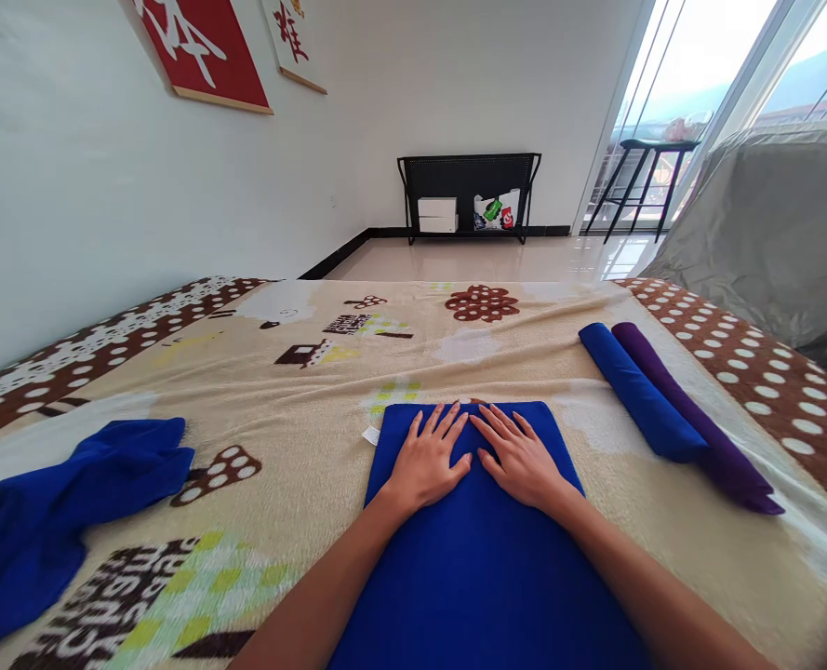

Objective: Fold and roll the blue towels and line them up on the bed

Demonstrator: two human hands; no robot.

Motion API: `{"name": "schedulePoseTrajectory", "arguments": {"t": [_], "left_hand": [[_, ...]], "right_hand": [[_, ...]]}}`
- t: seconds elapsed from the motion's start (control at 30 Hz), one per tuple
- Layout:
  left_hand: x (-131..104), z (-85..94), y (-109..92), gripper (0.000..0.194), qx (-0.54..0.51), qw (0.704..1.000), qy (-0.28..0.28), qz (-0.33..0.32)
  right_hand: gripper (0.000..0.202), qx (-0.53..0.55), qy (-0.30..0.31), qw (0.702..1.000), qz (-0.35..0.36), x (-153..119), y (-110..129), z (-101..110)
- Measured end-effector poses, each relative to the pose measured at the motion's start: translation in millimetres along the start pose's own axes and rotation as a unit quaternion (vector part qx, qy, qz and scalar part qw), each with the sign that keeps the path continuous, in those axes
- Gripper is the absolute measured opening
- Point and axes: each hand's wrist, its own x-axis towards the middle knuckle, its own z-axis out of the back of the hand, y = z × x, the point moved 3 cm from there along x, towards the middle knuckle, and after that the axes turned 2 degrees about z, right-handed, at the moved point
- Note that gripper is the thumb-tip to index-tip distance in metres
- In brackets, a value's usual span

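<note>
Left hand (430, 460) and right hand (520, 456) are palm-down, fingers kinda spread, on one flat blue cloth (491, 577) atop the blanket (301, 484). One crumpled blue cloth (64, 507)'s off left, plus one blue roll (640, 393) and one purple roll (702, 416) right.

"What sort of place are we standing in?"

"A home, I'd say: there's a soft blanket (301, 428) with cartoon prints and polka-dot borders spread wide here."

"And around it?"

"A red calligraphy hanging (210, 60) on the white wall (106, 186) off its left edge, a low black rack (465, 172) on glossy floor (385, 266) beyond the far edge, and past the far right corner, a tall stool (660, 146) by the window (699, 46)."
</note>
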Motion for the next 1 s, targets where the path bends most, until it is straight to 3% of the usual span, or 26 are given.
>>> {"name": "schedulePoseTrajectory", "arguments": {"t": [0.7, 1.0], "left_hand": [[-1, -2.9, 3, 0.067, 0.011, 1.000, -0.016, 0.007], [-16, 0.0, 29, 0.067, 0.039, 0.997, -0.024, 0.066]], "right_hand": [[0.058, 0.009, -0.004, 1.000, -0.008, -1, -1, 2], [0.057, 0.002, -0.014, 0.999, -0.049, -14, -25, 5]]}}
